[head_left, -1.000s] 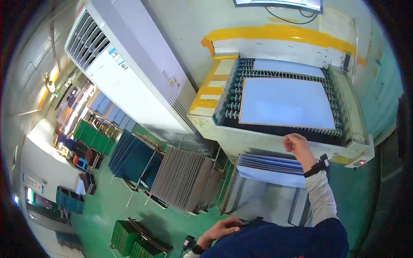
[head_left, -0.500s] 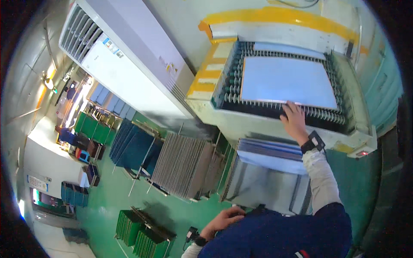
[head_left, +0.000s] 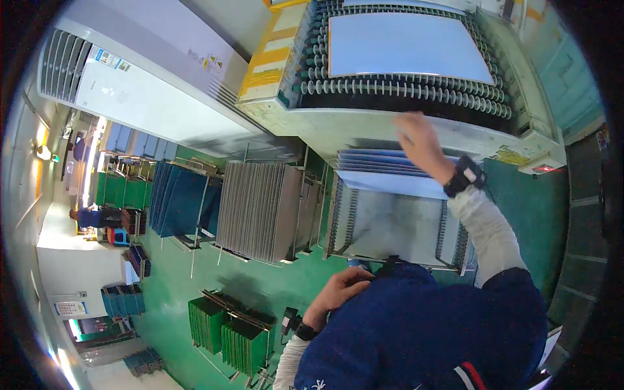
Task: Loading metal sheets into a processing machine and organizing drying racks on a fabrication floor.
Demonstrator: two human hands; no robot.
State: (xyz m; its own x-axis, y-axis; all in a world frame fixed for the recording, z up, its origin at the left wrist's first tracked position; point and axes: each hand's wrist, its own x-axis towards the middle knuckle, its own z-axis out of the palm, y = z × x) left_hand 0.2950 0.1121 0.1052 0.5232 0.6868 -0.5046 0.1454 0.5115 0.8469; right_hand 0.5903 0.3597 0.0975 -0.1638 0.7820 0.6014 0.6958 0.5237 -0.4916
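Observation:
My right hand is in the air between the conveyor's front edge and the rack below it. It holds nothing; its fingers are loosely bent and a little blurred. Beyond it, a pale blue flat panel lies on the conveyor's rows of small white wheels, apart from the hand. Under the hand stands a slotted rack with several upright panels at its far end. My left hand rests against the front of my dark blue shirt, empty, fingers laid out along the cloth.
Left of the rack are carts of grey panels and dark blue panels. A lower cart holds green panels. A tall white air conditioner stands beside the conveyor. A person is far off at left on the green floor.
My right hand has come off the panel's near edge and drawn back toward me, over the rack. The view has tilted down. My left hand stays by my shirt.

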